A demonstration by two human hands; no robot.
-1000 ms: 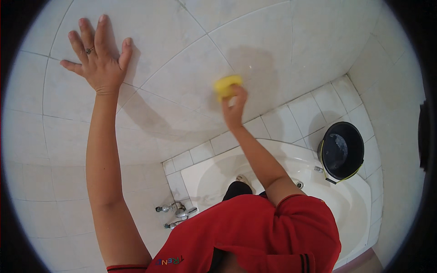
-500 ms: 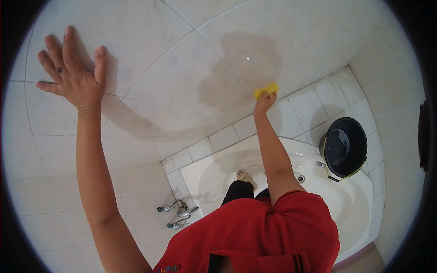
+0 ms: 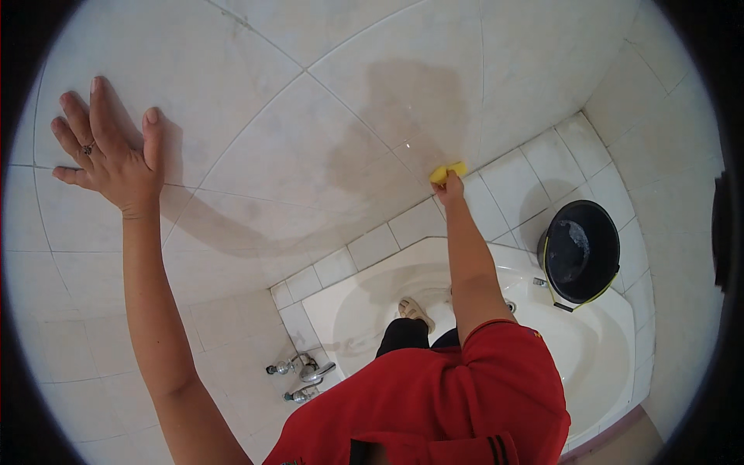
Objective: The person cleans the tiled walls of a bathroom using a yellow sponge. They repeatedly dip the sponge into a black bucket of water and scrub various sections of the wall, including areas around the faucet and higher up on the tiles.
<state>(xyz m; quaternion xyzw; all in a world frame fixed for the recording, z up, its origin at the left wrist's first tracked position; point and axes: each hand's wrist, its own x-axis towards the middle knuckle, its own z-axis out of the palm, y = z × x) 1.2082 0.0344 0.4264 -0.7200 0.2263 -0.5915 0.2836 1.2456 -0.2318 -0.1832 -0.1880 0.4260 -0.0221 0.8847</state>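
Note:
My left hand (image 3: pixel 118 159) lies flat against the tiled wall (image 3: pixel 256 139), fingers spread, with a ring on one finger. In my right hand (image 3: pixel 449 188) is a yellow sponge (image 3: pixel 448 171), pressed to the foot of the wall just above the tiled ledge (image 3: pixel 417 228). The fingers close round the sponge and partly cover it. Shadows of my arms and head fall across the wall tiles.
I stand in a white bathtub (image 3: pixel 364 291), one sandalled foot (image 3: pixel 416 311) visible. On the ledge at the right sits a black bucket (image 3: pixel 581 252) with sudsy water and a yellow-edged handle. A chrome tap (image 3: pixel 310 370) is at the lower left.
My right hand has moved the sponge slightly down and left along the wall's foot. The view has shifted a little; my left hand stays flat on the wall.

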